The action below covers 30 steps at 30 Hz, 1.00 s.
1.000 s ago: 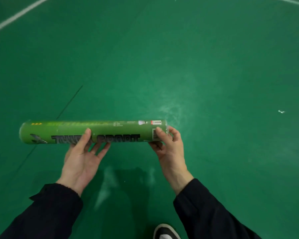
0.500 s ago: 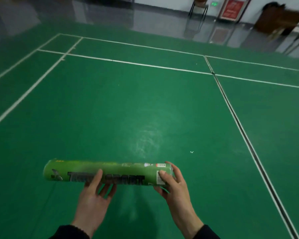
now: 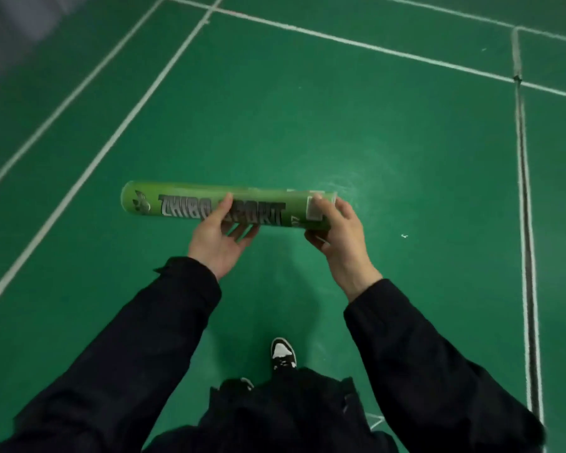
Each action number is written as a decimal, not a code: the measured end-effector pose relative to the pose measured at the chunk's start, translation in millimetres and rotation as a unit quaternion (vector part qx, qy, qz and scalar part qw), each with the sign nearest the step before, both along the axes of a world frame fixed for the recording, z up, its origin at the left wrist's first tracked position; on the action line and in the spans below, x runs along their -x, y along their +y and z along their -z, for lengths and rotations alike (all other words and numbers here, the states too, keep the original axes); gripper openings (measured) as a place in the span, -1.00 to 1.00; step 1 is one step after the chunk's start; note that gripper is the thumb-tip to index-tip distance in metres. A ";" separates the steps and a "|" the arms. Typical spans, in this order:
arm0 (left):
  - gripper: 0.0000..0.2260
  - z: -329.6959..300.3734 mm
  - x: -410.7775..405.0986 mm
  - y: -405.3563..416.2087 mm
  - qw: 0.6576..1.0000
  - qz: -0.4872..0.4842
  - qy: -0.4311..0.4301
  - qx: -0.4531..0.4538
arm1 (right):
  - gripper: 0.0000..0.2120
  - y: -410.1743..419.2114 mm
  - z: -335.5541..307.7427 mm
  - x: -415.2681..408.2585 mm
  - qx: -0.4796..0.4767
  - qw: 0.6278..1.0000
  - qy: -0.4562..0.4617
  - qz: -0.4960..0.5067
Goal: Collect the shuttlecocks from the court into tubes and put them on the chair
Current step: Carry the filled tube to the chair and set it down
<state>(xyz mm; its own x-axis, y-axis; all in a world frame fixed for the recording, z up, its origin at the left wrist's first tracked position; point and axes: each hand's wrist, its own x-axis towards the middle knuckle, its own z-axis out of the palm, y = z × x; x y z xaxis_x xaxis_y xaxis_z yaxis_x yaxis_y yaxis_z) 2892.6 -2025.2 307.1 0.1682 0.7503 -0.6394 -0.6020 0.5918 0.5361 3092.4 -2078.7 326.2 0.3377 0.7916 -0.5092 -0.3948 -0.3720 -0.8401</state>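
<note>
I hold a long green shuttlecock tube (image 3: 183, 204) level in front of me, its dark lettering facing up. My left hand (image 3: 217, 237) grips it from below near the middle, thumb over the top. My right hand (image 3: 339, 230) wraps around the tube's right end, covering the opening. A tiny white scrap, perhaps a feather bit (image 3: 404, 236), lies on the green court floor to the right of my right hand. No whole shuttlecock and no chair show in this view.
Green court floor with white lines (image 3: 121, 125) running diagonally at the left and across the top. A dark seam beside a white line (image 3: 525, 191) runs down the right. My black-and-white shoe (image 3: 283, 353) stands below the hands.
The view dropped from the far hall back down to the floor and my feet. The tube stays level in both hands, grips unchanged.
</note>
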 end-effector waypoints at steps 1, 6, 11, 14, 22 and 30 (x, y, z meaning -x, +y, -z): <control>-0.86 -3.7 9.3 2.9 1.000 -0.017 -0.001 -0.008 | -0.48 10.6 -3.5 6.6 -0.005 1.000 0.000 -0.022; -0.89 -17.1 62.6 18.5 0.993 -0.117 0.007 -0.017 | -0.49 64.5 -12.0 52.6 -0.026 0.991 -0.007 -0.129; -0.85 -16.5 137.9 31.1 0.979 -0.205 0.013 -0.017 | -0.52 117.1 -10.4 126.3 -0.015 0.975 0.001 -0.221; -0.88 -13.2 194.3 44.2 0.967 -0.254 0.016 -0.014 | -0.54 153.9 -7.8 186.9 -0.002 0.961 -0.005 -0.276; -0.87 -28.4 370.6 124.4 0.936 -0.351 -0.005 -0.035 | -0.49 272.8 -27.2 373.3 -0.008 0.927 -0.016 -0.375; -0.88 -47.9 537.1 199.2 0.914 -0.400 0.020 -0.056 | -0.51 374.8 -48.8 549.3 -0.013 0.900 0.010 -0.436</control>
